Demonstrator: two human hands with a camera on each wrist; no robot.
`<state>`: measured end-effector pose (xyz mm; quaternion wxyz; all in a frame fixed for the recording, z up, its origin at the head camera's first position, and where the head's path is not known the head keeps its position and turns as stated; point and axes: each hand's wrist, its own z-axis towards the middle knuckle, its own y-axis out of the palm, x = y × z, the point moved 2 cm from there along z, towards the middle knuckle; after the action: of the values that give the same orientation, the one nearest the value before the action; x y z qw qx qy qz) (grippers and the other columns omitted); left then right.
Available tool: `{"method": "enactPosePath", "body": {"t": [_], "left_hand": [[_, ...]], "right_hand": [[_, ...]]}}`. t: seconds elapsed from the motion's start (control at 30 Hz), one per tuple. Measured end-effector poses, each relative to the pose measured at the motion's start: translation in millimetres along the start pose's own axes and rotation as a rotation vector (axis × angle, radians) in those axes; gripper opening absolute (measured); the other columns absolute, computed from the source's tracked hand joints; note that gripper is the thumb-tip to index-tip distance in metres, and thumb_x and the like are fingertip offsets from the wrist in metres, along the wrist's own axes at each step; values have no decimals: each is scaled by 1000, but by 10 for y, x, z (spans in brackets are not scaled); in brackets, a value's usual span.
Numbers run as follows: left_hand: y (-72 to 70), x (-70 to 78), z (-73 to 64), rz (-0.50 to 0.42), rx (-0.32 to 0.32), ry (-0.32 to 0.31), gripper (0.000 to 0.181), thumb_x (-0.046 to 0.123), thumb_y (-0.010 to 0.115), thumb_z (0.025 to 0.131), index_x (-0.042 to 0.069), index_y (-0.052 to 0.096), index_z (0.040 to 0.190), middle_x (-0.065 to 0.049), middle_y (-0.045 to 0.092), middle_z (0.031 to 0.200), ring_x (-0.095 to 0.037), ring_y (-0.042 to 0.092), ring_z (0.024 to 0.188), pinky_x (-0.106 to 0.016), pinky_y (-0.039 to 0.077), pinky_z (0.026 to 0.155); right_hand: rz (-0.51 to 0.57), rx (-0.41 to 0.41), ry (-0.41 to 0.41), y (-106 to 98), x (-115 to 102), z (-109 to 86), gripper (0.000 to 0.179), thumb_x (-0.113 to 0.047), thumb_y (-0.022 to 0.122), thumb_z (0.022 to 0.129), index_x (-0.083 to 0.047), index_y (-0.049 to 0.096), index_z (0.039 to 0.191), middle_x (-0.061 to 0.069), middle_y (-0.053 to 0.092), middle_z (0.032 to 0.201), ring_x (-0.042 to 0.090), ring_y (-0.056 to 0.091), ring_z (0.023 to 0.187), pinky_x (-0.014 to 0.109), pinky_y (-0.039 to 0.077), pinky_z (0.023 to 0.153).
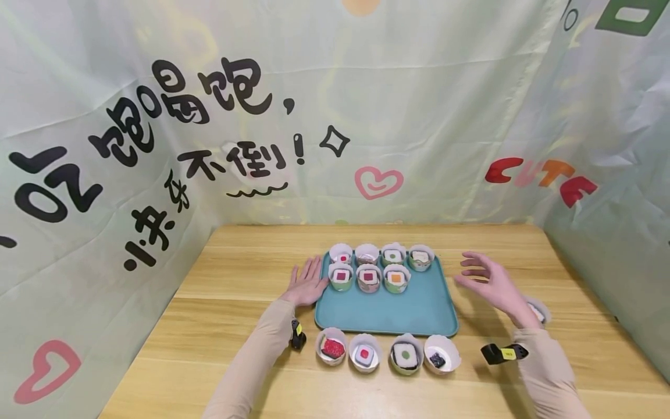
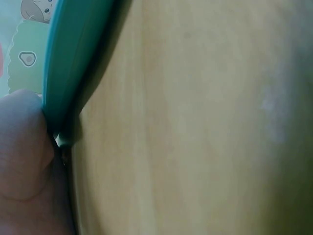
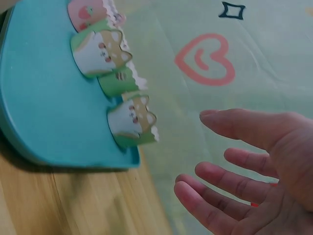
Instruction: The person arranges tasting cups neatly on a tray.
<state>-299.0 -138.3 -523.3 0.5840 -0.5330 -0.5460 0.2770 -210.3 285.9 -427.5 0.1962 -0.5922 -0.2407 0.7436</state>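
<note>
My left hand (image 1: 307, 283) rests at the left edge of a blue-green tray (image 1: 387, 317), fingers straight and thumb at the rim; the left wrist view shows the thumb (image 2: 22, 142) against the tray's side. Several paper cups stand on the tray in two rows, holding small sushi-like pieces, among them one with an orange square (image 1: 396, 278). To the right of the tray, my right hand (image 1: 489, 279) is raised above the table with spread, slightly bent fingers and holds nothing. The tray's nearest cup to it is the back-right one (image 1: 421, 258), dog-faced in the right wrist view.
On the wooden table (image 1: 235, 361), in front of the tray, stands a row of several cups, from one with a red piece (image 1: 332, 347) to one with a dark piece (image 1: 441, 355). Another cup (image 1: 539, 310) is partly behind my right wrist. Printed curtains (image 1: 445, 116) enclose the table.
</note>
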Motion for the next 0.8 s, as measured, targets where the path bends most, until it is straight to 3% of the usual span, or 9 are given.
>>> {"method": "enactPosePath", "body": {"t": [0.1,0.23,0.37,0.43,0.5,0.57,0.63,0.73,0.8], "left_hand": [[5,-8,4,3,0,-3,69,47,20,108,8,3,163,-5,-3,172,-26,-4,160,-54,-7,127],[5,-9,5,-1,-2,-3,69,47,20,108,8,3,163,-5,-3,172,-26,-4,160,-55,-7,127],[11,-6,5,1,-2,0,69,47,20,108,8,2,163,-5,-3,172,-26,-4,160,-55,-6,127],[12,-4,5,0,2,2,69,47,20,108,9,3,163,-5,-2,172,-26,-4,160,-55,-6,127],[11,-3,5,0,3,3,69,47,20,108,9,3,163,-5,-2,172,-26,-4,160,-55,-6,127],[8,-2,4,-3,4,4,69,47,20,108,9,3,163,-4,-2,172,-26,-4,160,-55,-6,127],[6,-2,4,-6,2,2,69,48,20,108,9,2,163,-4,-3,172,-25,-4,160,-55,-6,127],[3,-3,2,-11,1,1,69,47,21,108,9,3,163,-4,-2,172,-25,-4,160,-55,-7,127],[2,-5,2,-8,-1,-1,69,47,21,108,9,2,163,-4,-3,172,-25,-4,160,-54,-7,127]], "right_hand": [[13,35,-3,-44,44,-46,62,-14,73,93,6,44,144,33,58,130,-9,60,97,12,53,76],[4,86,-21,-115,110,-111,61,-11,73,92,7,45,142,18,64,122,-16,57,94,9,52,74],[-38,123,-19,-204,178,-190,60,-12,73,92,8,46,142,22,65,121,-22,51,93,3,47,75],[-64,138,-12,-251,202,-230,61,-14,72,93,9,45,142,37,57,127,-25,46,94,1,44,75],[-92,153,3,-304,222,-268,61,-17,72,94,9,45,142,38,57,128,-23,46,94,0,43,76],[-125,158,28,-351,247,-298,63,-20,71,95,8,44,144,39,56,129,-8,59,99,2,42,75],[-157,149,67,-389,273,-329,66,-24,70,95,8,41,145,40,54,131,20,65,107,17,51,83],[-191,116,132,-435,321,-373,72,-29,68,97,9,35,148,42,48,136,58,50,118,50,51,91],[-212,93,164,-466,353,-401,74,-31,67,97,10,33,148,44,45,137,62,46,120,67,44,89]]}}
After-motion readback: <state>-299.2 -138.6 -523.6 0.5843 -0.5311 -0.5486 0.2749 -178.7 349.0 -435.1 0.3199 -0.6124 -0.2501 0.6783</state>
